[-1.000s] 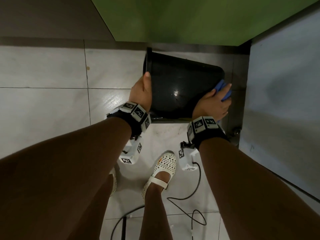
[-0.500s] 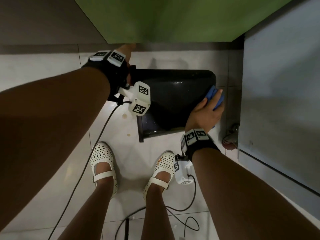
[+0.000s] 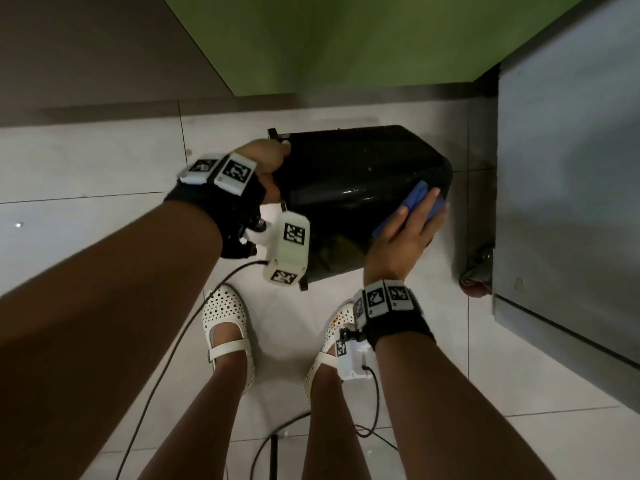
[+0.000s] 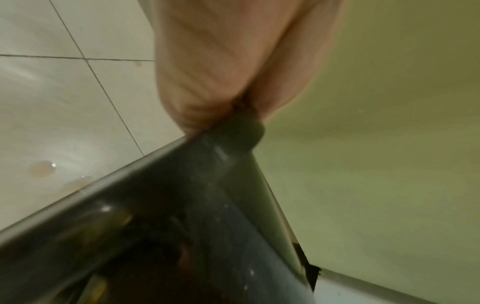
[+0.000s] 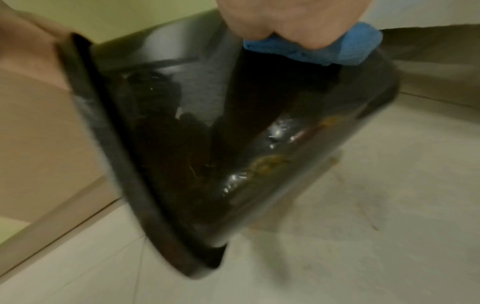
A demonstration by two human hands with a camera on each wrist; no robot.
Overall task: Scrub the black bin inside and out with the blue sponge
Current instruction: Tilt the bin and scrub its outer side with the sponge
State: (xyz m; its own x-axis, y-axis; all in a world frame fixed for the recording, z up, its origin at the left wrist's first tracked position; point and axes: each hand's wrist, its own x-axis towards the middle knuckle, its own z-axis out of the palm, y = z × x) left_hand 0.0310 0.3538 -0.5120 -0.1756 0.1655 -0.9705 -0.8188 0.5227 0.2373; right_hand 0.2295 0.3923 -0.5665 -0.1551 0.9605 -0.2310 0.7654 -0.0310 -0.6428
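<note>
The black bin [image 3: 346, 181] lies tipped on its side on the tiled floor, with its open mouth to the left and its base to the right. My left hand [image 3: 266, 164] grips the far corner of the rim, and the left wrist view shows the fingers pinching that rim edge [image 4: 241, 133]. My right hand [image 3: 408, 226] holds the blue sponge [image 3: 417, 195] against the outer wall near the base. In the right wrist view the sponge [image 5: 324, 49] sits under curled fingers on the bin [image 5: 207, 123], whose glossy side looks wet. The inside is dark.
A green wall [image 3: 346, 39] stands just behind the bin. A grey cabinet [image 3: 568, 188] with a caster wheel [image 3: 474, 275] is close on the right. My feet in white shoes [image 3: 227, 327] and black cables [image 3: 277, 438] lie below. Wet brown spots [image 4: 43, 170] mark the tiles.
My left hand moved from the near side of the rim to its far corner. The bin turned and tilted. The right hand kept the sponge near the base.
</note>
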